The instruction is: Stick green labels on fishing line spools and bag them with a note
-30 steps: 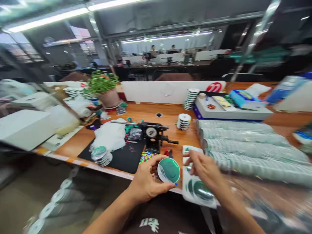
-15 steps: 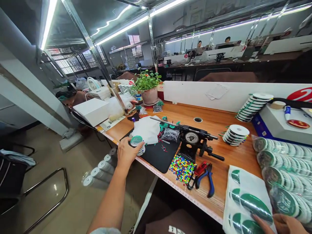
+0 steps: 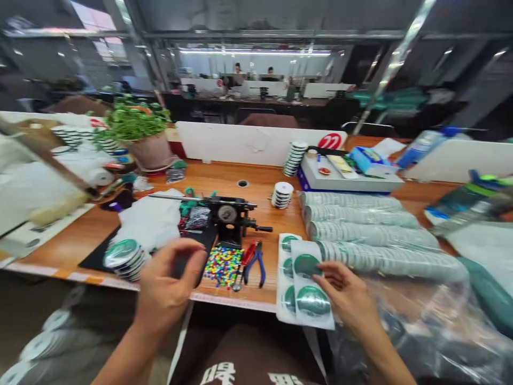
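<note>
My left hand hovers over the desk's front edge just right of a leaning stack of green-labelled spools; its fingers are curved apart and hold nothing. My right hand rests on a white sheet of round green stickers, pinching its right edge with thumb and fingers. A second sticker sheet lies under it. Long clear bags of spools lie to the right of that hand.
A black hand-crank machine, coloured beads and red and blue pliers sit mid-desk on the wooden desk. A potted plant, a white cloth and a black mat are on the left. People sit far behind.
My left hand set the spool on the stack at the left and drew back toward me, empty. My right hand now pinches the sticker sheet. The camera swung back to the desk's middle.
</note>
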`<state>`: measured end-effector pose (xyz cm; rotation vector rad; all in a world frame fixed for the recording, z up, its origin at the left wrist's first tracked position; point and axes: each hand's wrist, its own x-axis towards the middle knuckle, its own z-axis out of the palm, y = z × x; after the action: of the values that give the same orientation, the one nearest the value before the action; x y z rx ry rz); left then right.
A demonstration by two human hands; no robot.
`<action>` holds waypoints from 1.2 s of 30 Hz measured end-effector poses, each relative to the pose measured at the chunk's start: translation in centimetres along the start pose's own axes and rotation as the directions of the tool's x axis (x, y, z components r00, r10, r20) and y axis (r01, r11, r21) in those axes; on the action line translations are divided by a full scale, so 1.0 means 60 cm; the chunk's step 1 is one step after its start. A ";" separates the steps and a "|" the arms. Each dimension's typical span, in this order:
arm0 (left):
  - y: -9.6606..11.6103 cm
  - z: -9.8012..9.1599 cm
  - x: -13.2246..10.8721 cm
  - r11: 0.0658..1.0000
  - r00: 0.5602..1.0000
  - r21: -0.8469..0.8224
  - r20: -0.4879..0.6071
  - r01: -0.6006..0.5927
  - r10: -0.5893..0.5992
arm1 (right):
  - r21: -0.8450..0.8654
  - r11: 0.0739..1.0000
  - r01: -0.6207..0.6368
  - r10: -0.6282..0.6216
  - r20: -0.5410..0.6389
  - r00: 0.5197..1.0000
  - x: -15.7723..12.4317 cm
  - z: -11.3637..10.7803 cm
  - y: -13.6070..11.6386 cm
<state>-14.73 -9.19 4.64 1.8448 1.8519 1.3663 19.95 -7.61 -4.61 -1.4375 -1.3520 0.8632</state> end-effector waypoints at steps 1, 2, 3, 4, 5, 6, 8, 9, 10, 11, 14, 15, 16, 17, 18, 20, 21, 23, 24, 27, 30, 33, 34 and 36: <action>0.018 0.040 -0.003 0.988 0.968 -0.139 0.248 0.068 -0.031 | 0.059 0.998 -0.007 0.007 -0.009 1.000 0.001 0.002 -0.011; 0.035 0.081 -0.006 0.953 0.883 -0.244 0.467 0.181 -0.048 | 0.098 0.995 -0.006 0.007 -0.014 1.000 0.001 0.004 -0.020; 0.050 0.122 -0.007 0.899 0.796 -0.315 0.602 0.303 -0.058 | 0.117 0.993 -0.001 0.001 -0.002 1.000 0.000 0.004 -0.027; 0.062 0.160 -0.007 0.829 0.742 -0.373 0.666 0.417 -0.074 | 0.122 0.992 0.007 -0.010 0.031 0.999 -0.003 0.004 -0.033; 0.072 0.194 -0.005 0.755 0.694 -0.410 0.716 0.511 -0.080 | 0.112 0.994 0.018 -0.027 0.083 0.996 -0.006 0.002 -0.036; 0.080 0.223 -0.002 0.682 0.666 -0.442 0.741 0.583 -0.089 | 0.083 0.996 0.044 -0.055 0.137 0.989 -0.009 0.000 -0.038; 0.089 0.263 0.007 0.567 0.638 -0.476 0.761 0.673 -0.118 | -0.040 0.981 0.188 -0.179 0.168 0.969 -0.010 -0.005 -0.040; 0.092 0.275 0.012 0.537 0.630 -0.479 0.766 0.695 -0.133 | -0.132 0.946 0.296 -0.280 0.127 0.951 -0.009 -0.007 -0.042; 0.094 0.282 0.015 0.525 0.621 -0.473 0.770 0.707 -0.144 | -0.240 0.884 0.402 -0.396 0.074 0.915 -0.005 -0.010 -0.044; 0.097 0.287 0.018 0.529 0.612 -0.461 0.778 0.712 -0.146 | -0.344 0.805 0.483 -0.503 0.035 0.863 -0.001 -0.013 -0.046; 0.106 0.289 0.023 0.579 0.588 -0.435 0.803 0.690 -0.097 | -0.497 0.616 0.611 -0.671 0.076 0.738 0.017 -0.019 -0.055; 0.109 0.289 0.024 0.592 0.581 -0.433 0.810 0.680 -0.075 | -0.503 0.581 0.639 -0.689 0.113 0.716 0.023 -0.021 -0.057; 0.111 0.288 0.026 0.600 0.572 -0.431 0.818 0.674 -0.056 | -0.504 0.552 0.664 -0.705 0.144 0.695 0.028 -0.022 -0.058; 0.114 0.288 0.028 0.605 0.564 -0.430 0.825 0.671 -0.039 | -0.507 0.523 0.685 -0.719 0.167 0.674 0.032 -0.022 -0.057; 0.115 0.288 0.030 0.612 0.557 -0.428 0.830 0.665 -0.025 | -0.512 0.492 0.704 -0.737 0.186 0.650 0.035 -0.022 -0.056; 0.114 0.292 0.035 0.636 0.542 -0.417 0.840 0.649 -0.002 | -0.519 0.450 0.727 -0.762 0.201 0.615 0.039 -0.019 -0.051; 0.112 0.296 0.037 0.653 0.535 -0.410 0.845 0.637 0.010 | -0.517 0.440 0.734 -0.773 0.198 0.603 0.038 -0.017 -0.049; 0.104 0.307 0.042 0.706 0.545 -0.404 0.838 0.582 0.030 | -0.494 0.440 0.750 -0.793 0.178 0.583 0.035 -0.013 -0.048; 0.100 0.314 0.044 0.767 0.563 -0.381 0.826 0.517 0.031 | -0.463 0.450 0.764 -0.804 0.162 0.572 0.031 -0.012 -0.049; 0.089 0.332 0.050 0.969 0.657 -0.167 0.753 0.182 0.006 | -0.283 0.520 0.806 -0.821 0.093 0.563 0.017 -0.016 -0.052; 0.091 0.339 0.063 0.995 0.740 0.081 0.672 -0.050 -0.017 | -0.103 0.623 0.776 -0.779 0.011 0.627 0.004 -0.031 -0.043; 0.110 0.343 0.097 0.962 0.822 0.204 0.569 -0.179 0.033 | -0.061 0.698 0.713 -0.715 -0.014 0.699 -0.004 -0.044 -0.018; 0.118 0.347 0.115 0.945 0.852 0.248 0.521 -0.212 0.054 | -0.059 0.728 0.683 -0.685 -0.043 0.727 -0.005 -0.045 -0.009; 0.132 0.361 0.160 0.915 0.908 0.342 0.414 -0.215 0.058 | -0.027 0.794 0.607 -0.604 -0.143 0.784 -0.008 -0.042 0.003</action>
<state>3.80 7.41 2.46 2.2708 1.8838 0.6083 22.30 -8.49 -4.09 -0.9216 -1.5550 0.3340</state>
